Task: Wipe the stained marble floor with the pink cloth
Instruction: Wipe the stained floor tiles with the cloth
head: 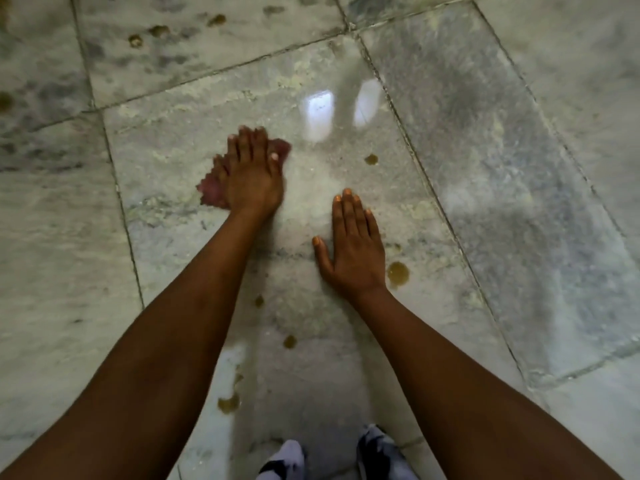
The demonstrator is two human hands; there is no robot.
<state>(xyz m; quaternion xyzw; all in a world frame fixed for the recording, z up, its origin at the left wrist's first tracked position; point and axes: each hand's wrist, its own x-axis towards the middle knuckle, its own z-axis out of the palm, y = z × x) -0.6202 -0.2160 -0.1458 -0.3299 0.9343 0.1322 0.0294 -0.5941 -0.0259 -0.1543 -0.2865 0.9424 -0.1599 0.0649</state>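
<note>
— Where is the pink cloth [210, 195]?

— On the marble floor [69, 258], on the big middle slab, under the left hand [251, 173]. The hand lies flat on it, fingers fairly straight and close together, pressing down. Pink edges stick out on both sides of the hand. That hand is a bit blurred.

— And the other hand?

— The right hand [353, 247] rests palm down on the bare slab, near the cloth but apart from it. Its fingers are straight and together, the thumb spread out, holding nothing.

— Any stains?

— A brown spot [398, 274] just beside the right wrist, a smaller spot [371, 159] farther up, more between the arms, and some on the far slab [159, 31]. The person's feet [377, 450] show at the bottom edge.
</note>
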